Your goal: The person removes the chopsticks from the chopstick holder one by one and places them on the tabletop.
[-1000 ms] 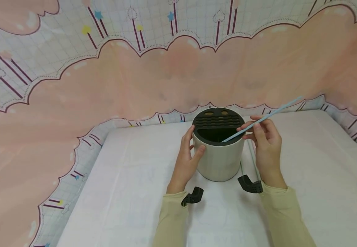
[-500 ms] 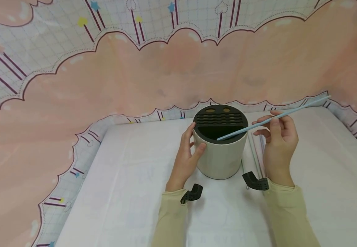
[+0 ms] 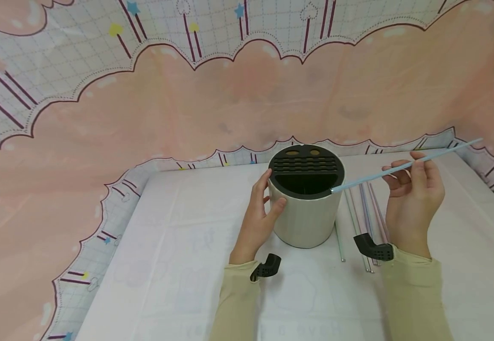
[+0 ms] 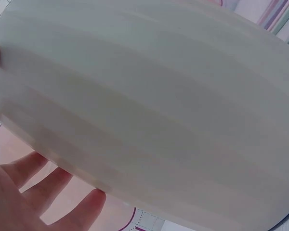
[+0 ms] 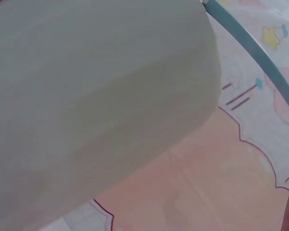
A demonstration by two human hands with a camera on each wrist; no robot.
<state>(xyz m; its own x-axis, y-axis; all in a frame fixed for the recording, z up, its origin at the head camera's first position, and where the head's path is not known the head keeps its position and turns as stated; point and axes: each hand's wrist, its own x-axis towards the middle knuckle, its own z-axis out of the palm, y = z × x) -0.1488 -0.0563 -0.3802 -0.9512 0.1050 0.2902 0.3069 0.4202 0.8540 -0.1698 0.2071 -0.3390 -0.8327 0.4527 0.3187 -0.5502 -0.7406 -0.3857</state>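
Observation:
A cream round holder (image 3: 307, 220) with a black slotted top (image 3: 306, 163) stands upright on the white table. The top has a half-round opening at the front. My left hand (image 3: 259, 215) grips the holder's left side, thumb in front; in the left wrist view its fingers (image 4: 89, 209) press against the wall. To the right, my right hand (image 3: 415, 203) pinches a light blue stick (image 3: 375, 178) between thumb and fingers. It slants up to the right, its silvery lower end at the opening's right rim. In the right wrist view the blue stick (image 5: 253, 50) appears beside the holder.
Several thin pastel sticks (image 3: 364, 215) lie on the white table (image 3: 178, 265) between the holder and my right hand; a green stick (image 3: 339, 241) lies closer to the holder. Behind the table hangs a peach and white patterned cloth (image 3: 247, 104).
My right hand has moved right with the blue stick, drawing its lower end from within the opening to the right rim. More sticks on the table show. My left hand keeps its grip.

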